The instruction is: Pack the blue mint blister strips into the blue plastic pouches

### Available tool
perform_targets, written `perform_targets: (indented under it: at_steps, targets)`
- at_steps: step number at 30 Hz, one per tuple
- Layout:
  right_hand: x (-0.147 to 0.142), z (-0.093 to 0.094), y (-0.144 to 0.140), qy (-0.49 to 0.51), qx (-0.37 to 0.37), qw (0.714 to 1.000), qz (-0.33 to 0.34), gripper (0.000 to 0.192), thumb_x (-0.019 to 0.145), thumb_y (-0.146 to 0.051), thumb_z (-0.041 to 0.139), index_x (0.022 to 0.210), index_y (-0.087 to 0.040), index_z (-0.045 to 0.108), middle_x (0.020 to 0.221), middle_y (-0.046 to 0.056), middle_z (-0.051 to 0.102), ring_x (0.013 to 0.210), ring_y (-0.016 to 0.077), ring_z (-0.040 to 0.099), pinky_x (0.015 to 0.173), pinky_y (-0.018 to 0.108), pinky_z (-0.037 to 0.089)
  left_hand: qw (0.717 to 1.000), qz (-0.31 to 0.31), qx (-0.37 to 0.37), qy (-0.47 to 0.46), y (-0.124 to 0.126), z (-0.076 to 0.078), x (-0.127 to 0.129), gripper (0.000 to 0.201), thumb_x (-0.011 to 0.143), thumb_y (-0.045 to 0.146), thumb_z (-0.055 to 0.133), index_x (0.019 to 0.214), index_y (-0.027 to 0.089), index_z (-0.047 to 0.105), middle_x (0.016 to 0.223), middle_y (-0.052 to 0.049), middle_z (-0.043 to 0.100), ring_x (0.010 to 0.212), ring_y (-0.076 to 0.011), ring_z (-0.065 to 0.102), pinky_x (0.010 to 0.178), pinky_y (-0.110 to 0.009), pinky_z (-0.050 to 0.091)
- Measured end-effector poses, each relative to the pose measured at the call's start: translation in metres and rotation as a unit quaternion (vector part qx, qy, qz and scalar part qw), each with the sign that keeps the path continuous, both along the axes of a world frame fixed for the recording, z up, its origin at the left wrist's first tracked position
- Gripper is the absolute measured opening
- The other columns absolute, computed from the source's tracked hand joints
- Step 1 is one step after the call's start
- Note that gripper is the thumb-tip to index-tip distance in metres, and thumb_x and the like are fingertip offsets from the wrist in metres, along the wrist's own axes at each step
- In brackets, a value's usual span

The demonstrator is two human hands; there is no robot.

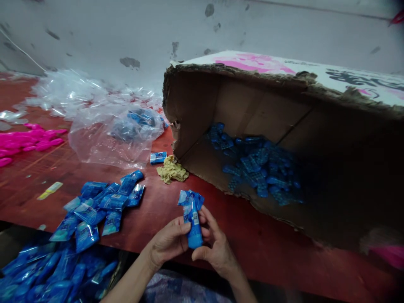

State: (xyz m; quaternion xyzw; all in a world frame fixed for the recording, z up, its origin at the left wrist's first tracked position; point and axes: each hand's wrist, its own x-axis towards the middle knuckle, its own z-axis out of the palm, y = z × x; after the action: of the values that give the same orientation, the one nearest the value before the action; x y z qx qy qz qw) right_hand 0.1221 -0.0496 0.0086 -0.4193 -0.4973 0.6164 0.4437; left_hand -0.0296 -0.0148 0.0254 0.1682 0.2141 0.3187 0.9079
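Observation:
Both hands hold one small blue item with a blue printed wrapper at its top, just above the near edge of the red table. My left hand grips it from the left side. From the right, my right hand pinches its lower end. A heap of blue printed packets lies on the table to the left of my hands.
A torn cardboard box lies on its side at right, with several blue items inside. Clear plastic bags sit behind the packets, pink items at far left, a yellow cloth mid-table. More blue packets fill a container below left.

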Motion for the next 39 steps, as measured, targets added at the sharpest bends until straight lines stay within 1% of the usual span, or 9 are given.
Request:
perform_targets:
  at_steps: [8,12,15,19,23,27,34,37,39]
  targets:
    - [0.005,0.003,0.004,-0.013,0.039,0.999,-0.008,0.072,0.061,-0.048,0.07,0.127,-0.036,0.041,0.124,0.002,0.052,0.11,0.0224,0.05,0.095,0.034,0.037,0.998,0.043,-0.033,0.022,-0.011,-0.001,0.009,0.021,0.075,0.02,0.058,0.091,0.009,0.067,0.082,-0.011,0.072,0.076,-0.0174,0.065,0.071,-0.025,0.046]
    - [0.002,-0.001,0.003,0.013,0.021,1.0,-0.009,0.068,0.065,-0.049,0.067,0.126,-0.037,0.04,0.114,0.0,0.058,0.091,0.0162,0.059,0.075,0.023,0.047,0.995,0.082,-0.044,0.029,-0.018,0.002,0.017,0.016,0.072,0.026,0.063,0.075,0.012,0.069,0.075,-0.007,0.072,0.071,-0.015,0.065,0.071,-0.023,0.046]
    - [-0.001,-0.004,0.002,0.015,0.019,0.999,-0.028,0.065,0.066,-0.051,0.065,0.125,-0.037,0.042,0.107,-0.001,0.06,0.078,0.012,0.058,0.063,0.017,0.046,0.991,0.115,-0.066,0.036,-0.022,0.004,0.024,0.015,0.07,0.027,0.065,0.074,0.014,0.069,0.069,-0.004,0.07,0.068,-0.0135,0.064,0.072,-0.024,0.046]
    - [-0.004,-0.005,0.003,0.008,0.019,0.998,-0.052,0.058,0.071,-0.051,0.061,0.124,-0.033,0.046,0.105,0.001,0.06,0.08,0.0136,0.058,0.069,0.021,0.047,0.983,0.145,-0.096,0.059,-0.025,0.006,0.031,0.018,0.069,0.029,0.066,0.082,0.016,0.069,0.071,-0.003,0.07,0.071,-0.0138,0.064,0.075,-0.026,0.046]
    - [-0.005,-0.008,0.005,0.005,0.001,0.997,-0.082,0.058,0.071,-0.053,0.06,0.122,-0.029,0.048,0.097,0.001,0.062,0.075,0.0141,0.059,0.071,0.024,0.047,0.982,0.139,-0.105,0.066,-0.024,0.004,0.034,0.024,0.072,0.033,0.062,0.09,0.018,0.067,0.075,-0.004,0.07,0.071,-0.0156,0.065,0.076,-0.03,0.046]
    - [-0.002,-0.009,0.008,0.055,-0.014,0.998,-0.041,0.067,0.067,-0.058,0.06,0.125,-0.028,0.044,0.101,0.003,0.062,0.086,0.0176,0.059,0.077,0.027,0.047,0.985,0.137,-0.091,0.052,-0.024,0.002,0.029,0.022,0.077,0.029,0.057,0.093,0.017,0.066,0.079,-0.005,0.071,0.077,-0.0158,0.065,0.079,-0.029,0.045]
    - [0.004,-0.001,0.012,0.094,-0.035,0.993,0.057,0.063,0.063,-0.049,0.069,0.121,-0.032,0.05,0.103,-0.001,0.061,0.092,0.0167,0.056,0.085,0.027,0.042,0.995,0.088,-0.036,0.017,-0.025,0.005,0.013,0.018,0.078,0.021,0.056,0.086,0.011,0.068,0.086,-0.008,0.07,0.084,-0.0151,0.063,0.082,-0.026,0.044]
    - [0.001,-0.003,0.012,0.119,-0.053,0.99,0.057,0.062,0.061,-0.044,0.073,0.118,-0.032,0.052,0.106,-0.001,0.06,0.091,0.0162,0.056,0.085,0.027,0.041,0.994,0.101,-0.037,0.027,-0.025,0.006,0.013,0.015,0.076,0.021,0.058,0.083,0.012,0.068,0.083,-0.007,0.071,0.082,-0.015,0.064,0.081,-0.025,0.045]
    - [-0.001,-0.004,0.012,0.117,-0.058,0.991,0.043,0.06,0.062,-0.043,0.073,0.118,-0.031,0.053,0.096,-0.001,0.062,0.082,0.0148,0.056,0.079,0.026,0.043,0.991,0.12,-0.049,0.038,-0.026,0.005,0.015,0.014,0.075,0.021,0.059,0.082,0.012,0.068,0.081,-0.007,0.071,0.081,-0.0151,0.064,0.081,-0.025,0.045]
